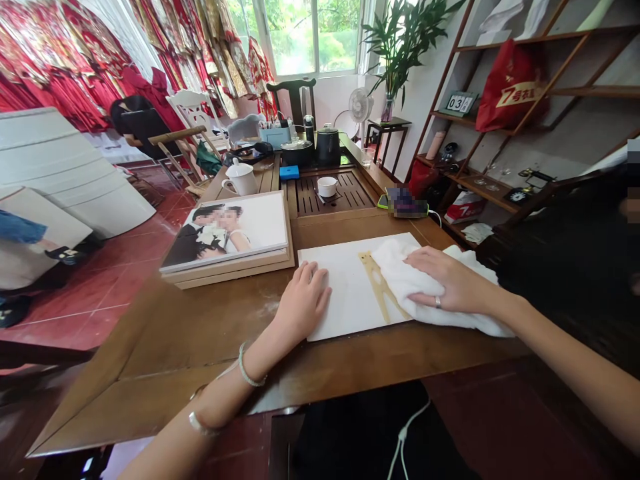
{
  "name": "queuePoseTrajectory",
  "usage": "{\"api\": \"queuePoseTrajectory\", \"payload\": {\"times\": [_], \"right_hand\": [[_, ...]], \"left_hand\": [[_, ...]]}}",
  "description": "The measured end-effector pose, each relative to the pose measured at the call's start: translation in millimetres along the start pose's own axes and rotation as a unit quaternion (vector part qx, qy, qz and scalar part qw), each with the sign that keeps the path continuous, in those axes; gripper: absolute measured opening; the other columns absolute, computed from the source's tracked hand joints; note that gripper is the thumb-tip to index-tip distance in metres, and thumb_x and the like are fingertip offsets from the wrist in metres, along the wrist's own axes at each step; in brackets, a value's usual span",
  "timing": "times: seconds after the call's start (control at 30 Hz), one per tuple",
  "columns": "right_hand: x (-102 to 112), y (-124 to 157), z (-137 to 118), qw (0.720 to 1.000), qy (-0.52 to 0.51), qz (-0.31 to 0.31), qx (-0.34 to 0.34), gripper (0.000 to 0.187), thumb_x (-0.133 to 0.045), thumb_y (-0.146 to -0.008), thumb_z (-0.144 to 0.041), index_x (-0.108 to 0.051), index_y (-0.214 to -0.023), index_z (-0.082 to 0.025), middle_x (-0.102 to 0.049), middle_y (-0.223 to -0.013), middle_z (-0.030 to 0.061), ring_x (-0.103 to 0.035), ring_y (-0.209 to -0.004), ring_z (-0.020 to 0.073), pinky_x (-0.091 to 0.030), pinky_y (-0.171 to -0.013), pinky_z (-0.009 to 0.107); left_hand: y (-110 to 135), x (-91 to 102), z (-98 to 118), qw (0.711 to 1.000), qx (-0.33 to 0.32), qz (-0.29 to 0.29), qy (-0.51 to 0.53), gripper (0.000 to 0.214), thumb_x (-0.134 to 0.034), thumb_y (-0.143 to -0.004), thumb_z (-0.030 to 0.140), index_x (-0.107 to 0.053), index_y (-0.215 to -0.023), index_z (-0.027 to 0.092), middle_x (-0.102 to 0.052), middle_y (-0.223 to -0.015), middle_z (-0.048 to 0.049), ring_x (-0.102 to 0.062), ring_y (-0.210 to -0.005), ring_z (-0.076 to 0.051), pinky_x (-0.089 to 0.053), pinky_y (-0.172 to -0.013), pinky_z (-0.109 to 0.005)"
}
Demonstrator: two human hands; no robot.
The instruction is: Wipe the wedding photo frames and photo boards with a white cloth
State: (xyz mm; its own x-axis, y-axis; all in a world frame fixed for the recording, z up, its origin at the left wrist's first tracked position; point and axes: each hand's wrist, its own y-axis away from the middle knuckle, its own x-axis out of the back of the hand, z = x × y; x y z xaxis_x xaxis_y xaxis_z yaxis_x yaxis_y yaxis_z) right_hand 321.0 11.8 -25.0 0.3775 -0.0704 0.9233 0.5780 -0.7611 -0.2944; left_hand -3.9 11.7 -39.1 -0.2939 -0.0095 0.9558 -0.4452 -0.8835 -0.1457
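Note:
A flat white board (345,293) with a gold pattern lies on the wooden table (200,347) in front of me. My left hand (303,300) rests on its left edge, fingers flat and together, holding it down. My right hand (447,280), a ring on one finger, presses flat on a white cloth (400,270) that covers the board's right part. The cloth trails off to the right under my forearm.
A stack of large photo albums (227,240) lies left of the board. Behind stand a tea tray (330,193) with a cup (327,186), a white teapot (241,177), a kettle (327,143) and a phone (405,203). Shelves stand on the right, chairs on the left.

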Motion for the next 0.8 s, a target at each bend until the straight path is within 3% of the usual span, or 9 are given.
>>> {"api": "queuePoseTrajectory", "payload": {"times": [0.13,0.23,0.5,0.67,0.8], "right_hand": [[3.6,14.1,-6.7,1.000,-0.012,-0.006,0.020,0.045,-0.066,-0.080,-0.048,-0.065,-0.113,-0.018,-0.067,-0.111,0.0149,-0.060,-0.110,0.0358,-0.053,-0.091,0.052],[2.2,8.8,0.3,1.000,-0.024,-0.005,0.006,0.043,-0.065,-0.080,-0.050,-0.065,-0.111,-0.021,-0.067,-0.108,0.0138,-0.062,-0.105,0.0347,-0.054,-0.088,0.051],[-15.9,-49.2,31.5,0.996,0.010,0.036,-0.080,0.051,-0.061,-0.079,-0.055,-0.065,-0.112,-0.017,-0.069,-0.112,0.0157,-0.060,-0.107,0.0367,-0.049,-0.095,0.054],[-24.3,-82.5,25.5,0.979,0.072,0.037,-0.188,0.050,-0.058,-0.082,-0.053,-0.064,-0.114,-0.014,-0.069,-0.113,0.0164,-0.059,-0.107,0.0389,-0.049,-0.092,0.053],[-27.3,-80.3,12.2,0.980,0.075,0.036,-0.179,0.046,-0.055,-0.085,-0.053,-0.063,-0.111,-0.015,-0.069,-0.113,0.0172,-0.059,-0.107,0.0384,-0.049,-0.091,0.053]], "left_hand": [[0.3,-2.4,-2.1,1.000,-0.009,0.008,-0.003,0.030,-0.041,-0.097,0.026,-0.050,-0.123,0.014,-0.048,-0.140,-0.0198,-0.037,-0.141,-0.037,-0.039,-0.112,-0.054],[0.2,-2.8,-3.0,1.000,-0.018,0.013,-0.001,0.029,-0.041,-0.097,0.026,-0.050,-0.123,0.015,-0.049,-0.140,-0.0192,-0.038,-0.141,-0.037,-0.040,-0.111,-0.054],[-0.2,-1.3,-1.3,1.000,-0.010,0.001,-0.006,0.032,-0.042,-0.097,0.025,-0.050,-0.125,0.012,-0.048,-0.140,-0.0204,-0.038,-0.141,-0.038,-0.038,-0.113,-0.054],[0.1,-2.6,-2.7,1.000,-0.019,0.013,-0.006,0.030,-0.042,-0.097,0.026,-0.051,-0.123,0.014,-0.050,-0.138,-0.0196,-0.040,-0.140,-0.037,-0.040,-0.111,-0.055],[-0.1,-2.1,-2.0,1.000,-0.017,0.011,-0.006,0.030,-0.043,-0.097,0.025,-0.051,-0.123,0.013,-0.050,-0.138,-0.0203,-0.039,-0.140,-0.037,-0.040,-0.112,-0.054]]}}
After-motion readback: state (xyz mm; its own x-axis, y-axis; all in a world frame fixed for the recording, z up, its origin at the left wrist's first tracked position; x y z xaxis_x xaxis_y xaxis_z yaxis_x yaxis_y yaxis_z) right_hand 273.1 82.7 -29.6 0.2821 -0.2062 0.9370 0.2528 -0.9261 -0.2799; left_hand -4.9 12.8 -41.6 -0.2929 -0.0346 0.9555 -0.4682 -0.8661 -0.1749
